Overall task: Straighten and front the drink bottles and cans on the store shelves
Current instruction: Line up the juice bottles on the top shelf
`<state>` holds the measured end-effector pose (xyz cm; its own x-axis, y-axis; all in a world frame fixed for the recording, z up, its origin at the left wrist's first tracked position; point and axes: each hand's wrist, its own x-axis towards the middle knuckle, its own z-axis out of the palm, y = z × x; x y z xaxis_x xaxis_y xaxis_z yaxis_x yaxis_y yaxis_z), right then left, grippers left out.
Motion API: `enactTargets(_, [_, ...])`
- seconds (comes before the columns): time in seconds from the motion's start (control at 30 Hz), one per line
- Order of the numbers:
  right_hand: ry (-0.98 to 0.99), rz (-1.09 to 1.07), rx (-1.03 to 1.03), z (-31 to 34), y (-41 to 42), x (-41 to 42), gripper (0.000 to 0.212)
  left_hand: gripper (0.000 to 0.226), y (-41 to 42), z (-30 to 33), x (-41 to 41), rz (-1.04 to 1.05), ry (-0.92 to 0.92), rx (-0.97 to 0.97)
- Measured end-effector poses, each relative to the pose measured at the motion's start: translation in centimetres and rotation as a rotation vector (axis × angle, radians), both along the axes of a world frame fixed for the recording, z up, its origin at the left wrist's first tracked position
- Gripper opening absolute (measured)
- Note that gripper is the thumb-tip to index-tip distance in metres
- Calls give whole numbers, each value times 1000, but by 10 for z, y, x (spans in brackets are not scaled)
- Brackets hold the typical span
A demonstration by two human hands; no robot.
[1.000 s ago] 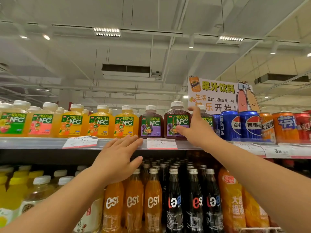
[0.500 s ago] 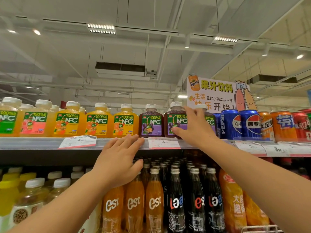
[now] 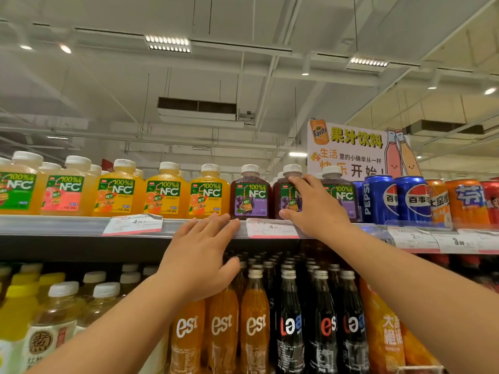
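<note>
On the top shelf (image 3: 67, 225), at 12 o'clock of the view, NFC juice bottles sit in a row. Pepsi cans (image 3: 394, 199) stand at 3 o'clock of them. The right hand (image 3: 314, 205) grasps the second purple bottle (image 3: 283, 195), thumb low, fingers high across the label. To do it well: twist until the label faces out, pull flush with the first purple bottle (image 3: 249, 194). The left hand (image 3: 199, 259) is released, fingers flat, tips touching the shelf edge.

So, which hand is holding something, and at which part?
The right hand grips the middle grape juice bottle around its labelled body. The left hand holds nothing.
</note>
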<state>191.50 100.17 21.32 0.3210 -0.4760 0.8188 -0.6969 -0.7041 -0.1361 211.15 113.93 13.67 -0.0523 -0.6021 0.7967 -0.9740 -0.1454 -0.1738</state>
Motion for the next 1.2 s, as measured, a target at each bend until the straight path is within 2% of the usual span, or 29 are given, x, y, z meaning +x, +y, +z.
enactTargets(0.33, [-62, 58, -17, -16, -3, 1, 69, 73, 2, 0, -2, 60, -1, 38])
enactTargets(0.43, [-193, 44, -84, -29, -4, -2, 50, 74, 4, 0, -6, 77, -2, 64])
enactTargets(0.5, [-248, 28, -218, -43, 0, -7, 31, 75, 6, 3, -8, 97, -11, 103])
enactTargets(0.53, [-226, 34, -303, -51, 2, -10, 28, 76, 8, 5, -9, 109, -15, 134])
enactTargets(0.6, [-173, 66, -384, -67, 6, -16, 28, 79, 16, 10, -9, 131, -24, 207])
enactTargets(0.67, [-161, 83, -294, -73, 11, -19, 26, 82, 27, 13, -3, 142, -59, 225])
enactTargets(0.8, [-52, -50, -171, -65, 26, -15, 23, 81, 66, 13, 34, 150, -63, 97])
enactTargets(0.9, [-21, -66, -202, -65, 51, -2, 27, 83, 102, 13, 82, 220, -40, 14])
enactTargets(0.97, [-28, 46, -245, -73, 81, 23, 36, 84, 124, 10, 119, 305, -10, -15])
enactTargets(1.07, [62, 180, -235, -80, 137, 88, 49, 86, 153, -5, 179, 375, 78, 6])
enactTargets(1.2, [132, 237, -232, -74, 192, 184, 59, 93, 158, -26, 214, 315, 49, 36])
